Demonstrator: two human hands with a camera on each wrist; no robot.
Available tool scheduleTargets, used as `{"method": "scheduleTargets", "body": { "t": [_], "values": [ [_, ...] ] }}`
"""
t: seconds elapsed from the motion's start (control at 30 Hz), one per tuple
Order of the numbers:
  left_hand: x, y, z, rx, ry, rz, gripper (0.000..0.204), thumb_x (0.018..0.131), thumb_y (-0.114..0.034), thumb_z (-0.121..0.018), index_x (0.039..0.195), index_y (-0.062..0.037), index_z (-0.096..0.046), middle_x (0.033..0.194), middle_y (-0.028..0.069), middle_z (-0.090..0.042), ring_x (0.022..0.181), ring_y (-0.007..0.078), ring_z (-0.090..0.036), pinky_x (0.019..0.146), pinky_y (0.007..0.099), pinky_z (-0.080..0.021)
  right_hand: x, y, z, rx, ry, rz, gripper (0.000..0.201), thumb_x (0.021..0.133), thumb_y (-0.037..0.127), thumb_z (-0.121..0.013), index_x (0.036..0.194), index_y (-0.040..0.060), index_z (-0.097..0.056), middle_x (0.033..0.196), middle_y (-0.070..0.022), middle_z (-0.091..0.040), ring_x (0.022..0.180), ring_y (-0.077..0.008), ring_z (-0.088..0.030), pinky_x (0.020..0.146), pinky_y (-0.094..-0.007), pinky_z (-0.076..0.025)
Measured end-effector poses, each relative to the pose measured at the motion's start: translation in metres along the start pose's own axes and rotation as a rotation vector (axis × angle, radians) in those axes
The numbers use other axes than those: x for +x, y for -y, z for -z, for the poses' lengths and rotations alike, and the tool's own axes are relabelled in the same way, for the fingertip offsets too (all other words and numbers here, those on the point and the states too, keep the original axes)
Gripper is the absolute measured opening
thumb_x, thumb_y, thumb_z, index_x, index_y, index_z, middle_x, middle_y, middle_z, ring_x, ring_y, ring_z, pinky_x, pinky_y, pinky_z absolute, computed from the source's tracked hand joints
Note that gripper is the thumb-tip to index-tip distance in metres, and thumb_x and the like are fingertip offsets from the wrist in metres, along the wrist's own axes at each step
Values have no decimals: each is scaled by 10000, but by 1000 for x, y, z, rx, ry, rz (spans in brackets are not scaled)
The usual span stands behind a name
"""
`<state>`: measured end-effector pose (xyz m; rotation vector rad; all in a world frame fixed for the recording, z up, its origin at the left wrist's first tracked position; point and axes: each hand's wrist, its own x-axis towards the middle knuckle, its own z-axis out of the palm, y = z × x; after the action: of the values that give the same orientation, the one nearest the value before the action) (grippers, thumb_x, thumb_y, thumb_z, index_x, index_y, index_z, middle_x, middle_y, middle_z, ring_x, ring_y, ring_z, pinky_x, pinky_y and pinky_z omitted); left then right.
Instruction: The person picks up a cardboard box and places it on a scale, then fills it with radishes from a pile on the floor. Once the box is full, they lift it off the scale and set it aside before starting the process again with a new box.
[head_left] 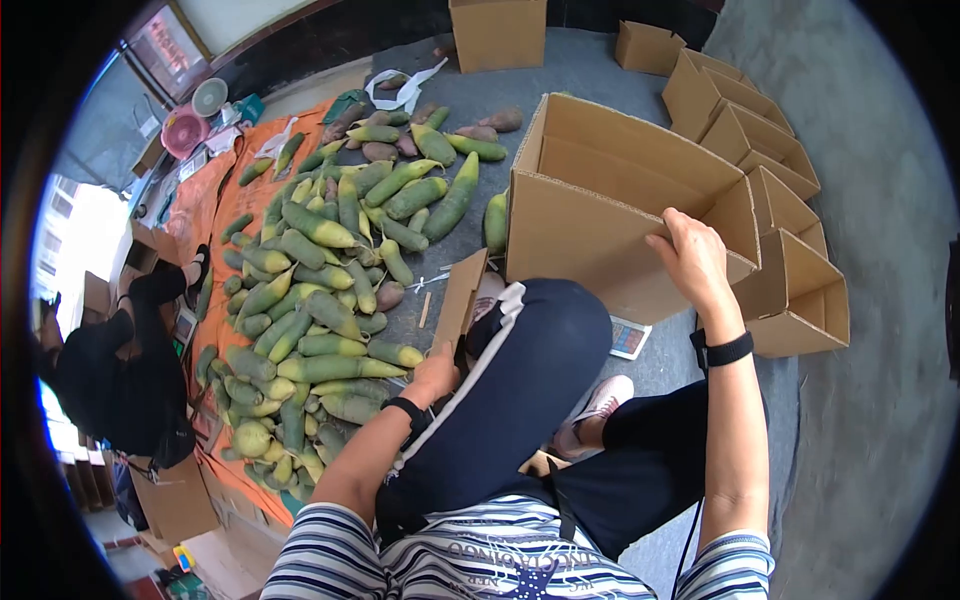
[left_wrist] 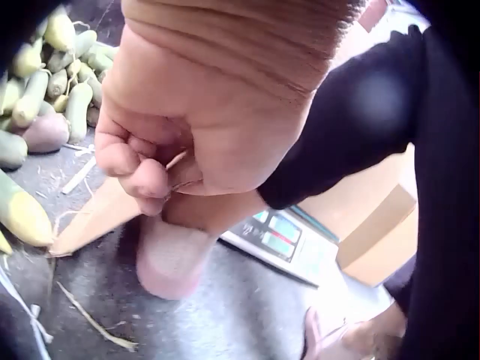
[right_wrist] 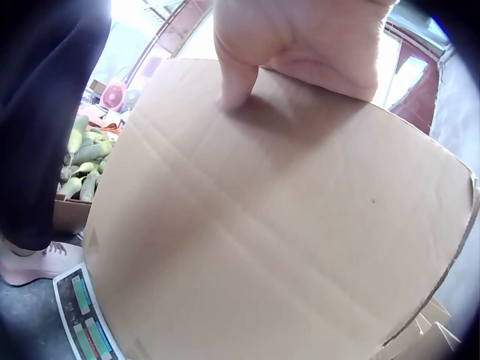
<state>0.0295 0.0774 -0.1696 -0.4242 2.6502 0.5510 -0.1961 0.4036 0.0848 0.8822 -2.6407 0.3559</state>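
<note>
A large open cardboard box (head_left: 590, 225) stands in front of the person's knees. The right hand (head_left: 695, 260) grips its near top edge; in the right wrist view the thumb of this hand (right_wrist: 300, 45) presses on the outer face of the box (right_wrist: 247, 202), and its other fingers are hidden behind the edge. Beside the left knee, the left hand (head_left: 435, 377) holds the end of a narrow cardboard piece (head_left: 462, 295). Seen from the left wrist, that hand (left_wrist: 195, 120) has its fingers curled at the cardboard piece (left_wrist: 101, 217), the grip partly hidden.
Green radishes (head_left: 330, 310) lie heaped on an orange sheet (head_left: 205, 270) at left, with reddish roots (head_left: 380, 151) at the far end. A scale (head_left: 630, 338) sits under the large box's near side. More open boxes (head_left: 790, 300) line the right wall. Another person (head_left: 125, 370) is at far left.
</note>
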Motion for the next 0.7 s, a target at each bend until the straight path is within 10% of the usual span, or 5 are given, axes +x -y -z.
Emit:
{"method": "scheduleTargets", "body": {
  "t": [0.27, 0.43, 0.53, 0.6, 0.7],
  "values": [
    [-6, 57, -14, -245, -149, -112, 658, 997, -542, -200, 1166, -64, -619, 997, 243, -666, 1022, 385, -609, 877, 415, -450, -2, -3, -4, 3, -4, -18, 264, 783, 230, -702, 784, 47, -512, 771, -137, -628, 785, -340, -627, 684, -445, -477],
    [-21, 32, 10, -495, -87, 67, 595, 1017, -485, -219, 1126, -58, -619, 958, 211, -680, 987, 375, -627, 836, 401, -474, 1, -4, -3, 14, 11, -6, 278, 787, 240, -698, 781, 47, -499, 777, -143, -623, 791, -349, -622, 685, -452, -476],
    [-3, 55, -23, -217, -461, -636, 350, 991, -266, -377, 1142, -35, -592, 880, 166, -692, 868, 327, -675, 721, 381, -529, 3, -7, -6, -1, 4, 9, 289, 803, 237, -686, 783, 43, -473, 772, -146, -610, 789, -359, -614, 665, -453, -475],
    [46, 63, -82, -104, -177, -168, 274, 944, -181, -441, 1081, -2, -596, 887, 172, -696, 786, 284, -696, 632, 357, -545, 4, -3, -4, 7, 58, -30, 284, 810, 226, -682, 798, 34, -473, 777, -157, -604, 800, -366, -607, 671, -451, -471],
    [48, 57, -98, -332, -428, -550, 276, 905, -158, -475, 1089, 47, -493, 752, 208, -679, 689, 295, -705, 551, 381, -543, 2, 1, -1, 26, 45, 2, 263, 822, 206, -674, 827, 24, -484, 781, -174, -593, 790, -377, -599, 666, -451, -465]
  ]
}}
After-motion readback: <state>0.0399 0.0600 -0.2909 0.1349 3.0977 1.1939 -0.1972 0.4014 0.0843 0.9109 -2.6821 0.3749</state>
